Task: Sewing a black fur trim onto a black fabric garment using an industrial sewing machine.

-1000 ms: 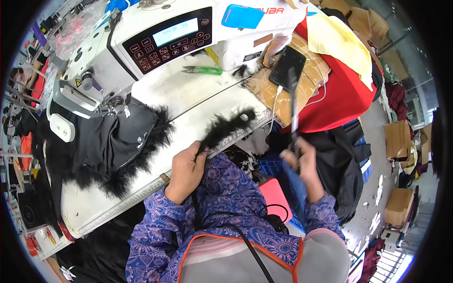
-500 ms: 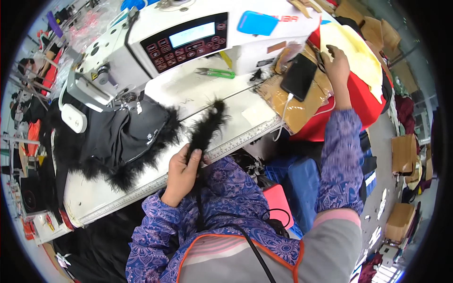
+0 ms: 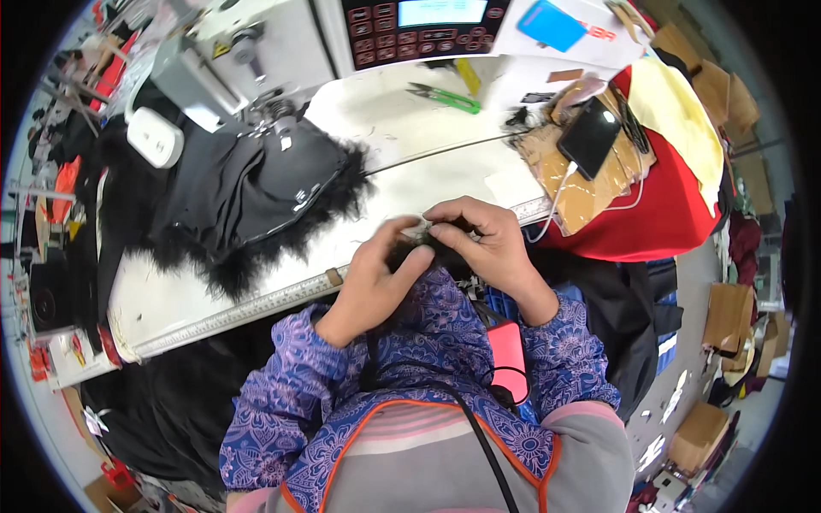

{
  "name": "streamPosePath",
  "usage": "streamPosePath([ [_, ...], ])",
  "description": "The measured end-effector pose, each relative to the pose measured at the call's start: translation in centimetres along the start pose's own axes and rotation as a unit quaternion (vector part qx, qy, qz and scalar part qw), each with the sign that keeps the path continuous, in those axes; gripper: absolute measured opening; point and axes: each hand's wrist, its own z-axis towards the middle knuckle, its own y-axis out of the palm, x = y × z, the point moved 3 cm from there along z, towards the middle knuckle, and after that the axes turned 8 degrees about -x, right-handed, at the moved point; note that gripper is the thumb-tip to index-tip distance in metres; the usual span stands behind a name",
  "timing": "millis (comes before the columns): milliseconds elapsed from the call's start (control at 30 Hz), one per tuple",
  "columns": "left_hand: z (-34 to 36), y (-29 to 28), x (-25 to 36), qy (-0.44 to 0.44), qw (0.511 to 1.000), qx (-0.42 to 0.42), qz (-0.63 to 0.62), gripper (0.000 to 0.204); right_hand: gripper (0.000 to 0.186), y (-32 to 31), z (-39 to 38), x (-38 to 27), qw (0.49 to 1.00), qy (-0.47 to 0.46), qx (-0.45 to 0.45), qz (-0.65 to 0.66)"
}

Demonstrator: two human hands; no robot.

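Observation:
My left hand point(image 3: 376, 278) and my right hand point(image 3: 487, 244) meet over the front edge of the sewing table, fingertips nearly touching. My left hand is closed on a black fluffy trim strip point(image 3: 399, 253), mostly hidden behind the fingers. My right hand pinches at the same spot, where dark fluff and a small pale bit show between the fingertips. To the left, a black garment piece point(image 3: 248, 188) edged with black fluff lies under the sewing machine's head point(image 3: 192, 81), apart from both hands.
Green thread snips point(image 3: 453, 98) lie near the machine's control panel point(image 3: 428, 30). At right, a black phone point(image 3: 590, 137) with a white cable rests on taped brown cardboard point(image 3: 539, 162), beside red fabric point(image 3: 663, 205) and yellow cloth point(image 3: 680, 120). A ruler strip point(image 3: 231, 318) runs along the table edge.
My right hand has come back from beside the phone to meet my left hand. The fluffy strip, upright before, is now lower and largely covered by the hands. The view has shifted.

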Motion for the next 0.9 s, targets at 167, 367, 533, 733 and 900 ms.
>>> streamPosePath([
  [167,0.2,-1.2,-1.3,-0.053,0.996,0.066,-0.009,0.023,0.020,-0.4,0.4,-1.3,0.961,-0.131,0.148,-0.193],
  [367,0.0,-1.6,-1.5,-0.008,0.997,0.073,-0.007,0.020,0.020,1.0,0.2,-1.5,0.915,-0.230,0.048,-0.327],
  [533,-0.5,-1.3,-1.3,0.010,0.997,0.076,0.028,0.024,0.020,1.5,0.8,-1.3,0.922,-0.213,0.033,-0.321],
  [733,-0.5,-1.3,-1.0,0.062,0.990,0.101,0.081,0.027,0.019,2.2,0.2,-0.9,0.931,-0.189,0.030,-0.312],
  [900,-0.4,-1.6,-1.5,-0.027,0.996,0.062,-0.051,0.026,0.011,0.3,0.2,0.7,0.987,0.045,0.141,-0.056],
])
